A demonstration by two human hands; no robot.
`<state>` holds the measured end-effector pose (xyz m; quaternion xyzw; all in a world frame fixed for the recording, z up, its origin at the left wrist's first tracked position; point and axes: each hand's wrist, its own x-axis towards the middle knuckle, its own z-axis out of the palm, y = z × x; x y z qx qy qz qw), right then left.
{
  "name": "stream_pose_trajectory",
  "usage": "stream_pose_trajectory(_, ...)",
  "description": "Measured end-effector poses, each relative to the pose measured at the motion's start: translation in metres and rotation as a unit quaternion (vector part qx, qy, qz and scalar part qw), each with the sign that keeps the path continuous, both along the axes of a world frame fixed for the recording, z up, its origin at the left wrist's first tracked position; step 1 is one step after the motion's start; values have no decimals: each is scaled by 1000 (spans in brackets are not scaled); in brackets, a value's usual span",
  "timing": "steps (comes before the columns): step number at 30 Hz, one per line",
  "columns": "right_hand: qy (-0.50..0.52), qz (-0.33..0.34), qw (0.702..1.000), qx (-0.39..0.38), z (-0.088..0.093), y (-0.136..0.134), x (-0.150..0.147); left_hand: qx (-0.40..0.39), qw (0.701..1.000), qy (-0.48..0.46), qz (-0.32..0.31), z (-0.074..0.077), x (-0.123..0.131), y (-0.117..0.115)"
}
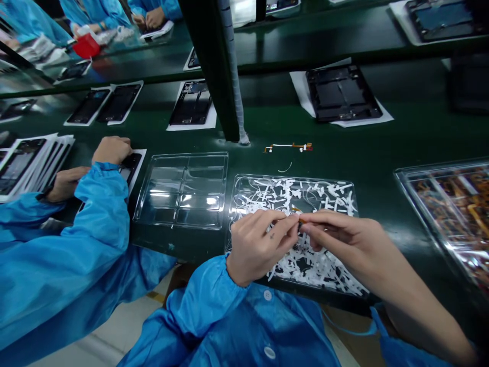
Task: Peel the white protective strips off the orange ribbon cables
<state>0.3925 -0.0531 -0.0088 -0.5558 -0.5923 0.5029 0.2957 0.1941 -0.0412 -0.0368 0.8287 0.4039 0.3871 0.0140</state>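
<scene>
Over a clear tray of white strips (321, 270), my two hands meet at the fingertips. My right hand (344, 234) pinches a small orange-brown flex cable (301, 220) between thumb and forefinger. The fingers of my left hand (263, 242) are closed at the same spot, touching the cable's end; most of the cable is hidden behind them. Beyond the tray, another flex cable (286, 146), with white backing and orange ends, lies flat on the green bench. A thin white strip (286, 168) rests between that cable and the tray.
A clear tray with compartments (183, 191) stands to the left. At right, another tray (420, 204) holds many flex cables. Dark device housings (344, 94) lie on white sheets behind. A post (214, 66) rises from the bench. A co-worker's sleeve (101, 204) is close on the left.
</scene>
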Motion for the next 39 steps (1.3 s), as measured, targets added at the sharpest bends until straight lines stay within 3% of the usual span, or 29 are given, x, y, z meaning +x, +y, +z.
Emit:
stream_pose_trajectory(10,8,28,998,-57,-1,-3,3,-17,1000,-3,24,-2,1,2)
stream_pose_trajectory(13,-24,18,998,-56,-1,-7,18,-106,993,-50,26,-1,-7,4)
stream_pose_trajectory(15,-54,-1,998,-41,0,-10,27,-224,967,-119,0,2,-11,5)
stream_pose_trajectory(17,-73,-6,997,-26,3,-13,31,-347,918,-184,-58,5,-12,6)
stream_pose_trajectory(20,-76,8,997,-26,9,-15,26,-437,858,-237,-129,11,-7,7)
stream_pose_trajectory(22,-71,19,997,-30,13,-14,19,-429,855,-261,-129,14,-4,8)
stream_pose_trajectory(29,-39,46,998,-20,13,-10,9,-316,886,-334,-62,20,-12,17)
stream_pose_trajectory(33,-38,43,998,-14,7,-10,10,-203,933,-298,10,20,-15,15)
stream_pose_trajectory(35,-36,40,998,-7,7,-10,10,-153,956,-252,9,20,-12,8)
stream_pose_trajectory(37,-35,36,999,5,7,-10,8,-179,960,-215,-28,20,-7,1)
stream_pose_trajectory(39,-36,35,999,19,9,-10,7,-269,937,-214,-61,20,-2,-5)
